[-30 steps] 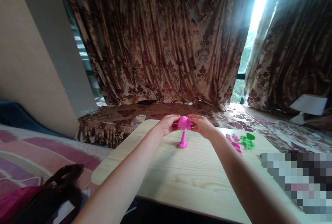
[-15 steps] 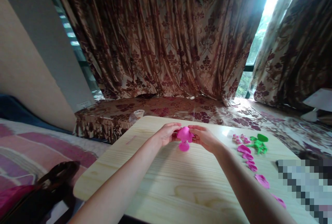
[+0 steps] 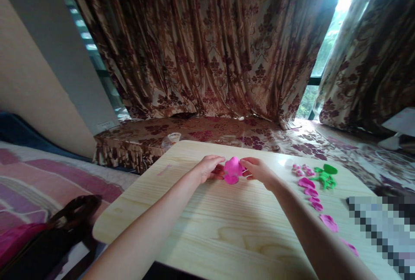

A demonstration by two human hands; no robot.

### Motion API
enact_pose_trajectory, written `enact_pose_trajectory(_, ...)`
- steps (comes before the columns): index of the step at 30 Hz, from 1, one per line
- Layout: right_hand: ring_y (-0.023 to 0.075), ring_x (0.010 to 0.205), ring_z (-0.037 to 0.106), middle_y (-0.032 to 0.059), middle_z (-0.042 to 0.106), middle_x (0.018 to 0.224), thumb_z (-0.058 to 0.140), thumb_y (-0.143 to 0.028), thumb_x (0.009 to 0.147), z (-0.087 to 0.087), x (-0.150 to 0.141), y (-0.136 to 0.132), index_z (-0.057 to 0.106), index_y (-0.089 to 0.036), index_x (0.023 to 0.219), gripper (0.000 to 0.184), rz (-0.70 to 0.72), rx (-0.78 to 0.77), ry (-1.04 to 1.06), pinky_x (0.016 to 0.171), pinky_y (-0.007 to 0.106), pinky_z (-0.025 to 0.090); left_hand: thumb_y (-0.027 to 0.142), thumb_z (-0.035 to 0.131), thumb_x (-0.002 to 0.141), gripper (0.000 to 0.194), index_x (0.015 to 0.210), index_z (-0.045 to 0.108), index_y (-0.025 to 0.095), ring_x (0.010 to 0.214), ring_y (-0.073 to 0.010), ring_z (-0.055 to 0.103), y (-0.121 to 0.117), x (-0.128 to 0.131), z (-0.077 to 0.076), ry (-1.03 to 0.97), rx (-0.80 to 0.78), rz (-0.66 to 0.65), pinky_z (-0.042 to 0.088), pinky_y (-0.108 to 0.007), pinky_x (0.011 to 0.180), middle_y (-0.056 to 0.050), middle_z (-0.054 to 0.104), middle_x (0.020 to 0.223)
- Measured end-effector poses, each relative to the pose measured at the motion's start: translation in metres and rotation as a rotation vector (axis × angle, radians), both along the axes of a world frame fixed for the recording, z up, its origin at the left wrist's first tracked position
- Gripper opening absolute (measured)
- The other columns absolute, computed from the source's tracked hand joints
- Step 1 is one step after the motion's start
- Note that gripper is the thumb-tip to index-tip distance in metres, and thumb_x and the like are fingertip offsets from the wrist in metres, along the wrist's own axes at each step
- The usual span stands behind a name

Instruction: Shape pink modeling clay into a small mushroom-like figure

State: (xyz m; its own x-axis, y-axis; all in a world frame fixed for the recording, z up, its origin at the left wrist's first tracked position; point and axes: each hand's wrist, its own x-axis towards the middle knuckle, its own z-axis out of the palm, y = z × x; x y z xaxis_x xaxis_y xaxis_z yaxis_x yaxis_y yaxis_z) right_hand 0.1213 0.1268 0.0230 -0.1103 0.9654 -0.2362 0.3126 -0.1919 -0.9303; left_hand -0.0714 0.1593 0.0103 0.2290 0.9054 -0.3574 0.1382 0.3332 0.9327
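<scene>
A bright pink flower made of petal-shaped pieces [image 3: 233, 166] is held between my two hands above the wooden table, with a rounder pink part at its lower end. My left hand [image 3: 210, 169] has its fingers curled at the flower's left edge. On the opposite side, my right hand [image 3: 256, 172] pinches the right edge between thumb and fingers. Some fingertips are hidden behind the petals. To the right lie several loose pink petals [image 3: 328, 223] in a row, small pink blossoms [image 3: 302, 170] and green leaf and stem pieces [image 3: 325, 178].
The pale wooden table [image 3: 194, 236] has rounded corners. A pixelated flat object [image 3: 379, 228] lies at its right edge. Behind it stand a clear plastic cup [image 3: 171, 140] and a patterned curtain [image 3: 207, 46]. A dark bag [image 3: 42, 245] and a bed [image 3: 65, 180] are at left.
The pink flower has tilted, so its round lower part now sits closer under the petals. Both hands stay around it, and the camera view has shifted slightly.
</scene>
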Motion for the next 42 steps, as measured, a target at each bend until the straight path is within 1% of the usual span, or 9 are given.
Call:
enact_pose_trajectory(5,0.0197,0.098,0.060,0.0079,0.058,0.118,0.054,-0.032,0.091,0.009,0.004,-0.004,0.055,-0.017,0.117,0.030,0.018,0.040,-0.137,0.083,0.040,0.052,0.032,0.055,0.089,0.034,0.118,0.054,0.016,0.098,-0.0213,0.060,-0.003,-0.005,0.000,0.089,0.163,0.032,0.052,-0.042,0.082,-0.009,0.058,0.117)
enact_pose_trajectory(9,0.0196,0.097,0.061,0.0078,0.058,0.117,0.055,-0.032,0.090,0.013,0.001,-0.009,0.055,-0.017,0.117,0.030,0.092,0.081,-0.198,0.082,0.040,0.052,0.031,0.055,0.088,0.031,0.115,0.056,0.015,0.099,-0.0211,0.059,-0.005,0.002,0.013,0.109,0.418,0.027,0.050,-0.042,0.083,-0.009,0.058,0.117)
enact_pose_trajectory(11,0.0197,0.097,0.061,0.0077,0.058,0.117,0.055,-0.032,0.090,0.012,0.000,-0.009,0.055,-0.016,0.116,0.031,0.108,0.105,-0.225,0.081,0.040,0.052,0.029,0.059,0.085,0.028,0.110,0.061,0.015,0.094,-0.0189,0.061,-0.006,0.006,0.021,0.117,0.513,-0.016,0.050,-0.035,0.081,-0.007,0.063,0.112)
enact_pose_trajectory(14,0.0195,0.097,0.061,0.0075,0.059,0.117,0.055,-0.032,0.090,0.007,0.000,-0.007,0.055,-0.016,0.116,0.030,0.110,0.151,-0.261,0.081,0.039,0.052,0.026,0.065,0.077,0.022,0.096,0.071,0.014,0.073,-0.0149,0.062,-0.009,0.011,0.028,0.148,0.586,-0.120,0.048,-0.024,0.065,-0.005,0.071,0.093)
enact_pose_trajectory(20,0.0185,0.096,0.061,0.0071,0.059,0.115,0.054,-0.032,0.091,-0.019,0.013,-0.014,0.057,-0.017,0.113,0.026,0.047,0.316,-0.378,0.082,0.039,0.051,0.026,0.060,0.081,0.017,0.079,0.070,0.013,0.056,-0.0115,0.057,-0.008,0.009,0.023,0.227,0.649,-0.272,0.044,-0.022,0.054,0.000,0.067,0.066)
enact_pose_trajectory(22,0.0201,0.098,0.059,0.0071,0.061,0.111,0.061,-0.033,0.085,-0.028,0.013,-0.024,0.062,-0.018,0.105,0.026,0.033,0.384,-0.434,0.086,0.040,0.048,0.030,0.057,0.086,0.020,0.083,0.067,0.012,0.059,-0.0113,0.058,-0.006,0.007,0.020,0.266,0.647,-0.309,0.048,-0.024,0.057,0.000,0.065,0.069)
enact_pose_trajectory(25,0.0261,0.106,0.054,0.0084,0.062,0.110,0.071,-0.039,0.073,-0.037,0.003,-0.040,0.067,-0.021,0.099,0.032,-0.021,0.476,-0.521,0.092,0.039,0.038,0.034,0.054,0.089,0.025,0.099,0.061,0.012,0.075,-0.0145,0.062,-0.004,0.005,0.018,0.333,0.635,-0.348,0.053,-0.031,0.066,-0.004,0.064,0.091)
enact_pose_trajectory(29,0.0287,0.108,0.051,0.0085,0.062,0.111,0.067,-0.050,0.072,-0.042,-0.014,-0.047,0.069,-0.023,0.092,0.033,-0.098,0.530,-0.618,0.091,0.039,0.032,0.034,0.055,0.088,0.030,0.110,0.059,0.014,0.092,-0.0211,0.061,-0.003,0.008,0.019,0.423,0.627,-0.363,0.053,-0.038,0.077,-0.006,0.061,0.110)
enact_pose_trajectory(42,0.0278,0.103,0.052,0.0095,0.062,0.107,0.062,-0.055,0.074,-0.053,-0.023,-0.042,0.069,-0.022,0.094,0.039,-0.170,0.550,-0.753,0.087,0.037,0.032,0.033,0.055,0.088,0.031,0.114,0.058,0.016,0.098,-0.0224,0.059,-0.011,0.018,0.025,0.536,0.619,-0.214,0.052,-0.040,0.081,-0.007,0.058,0.118)
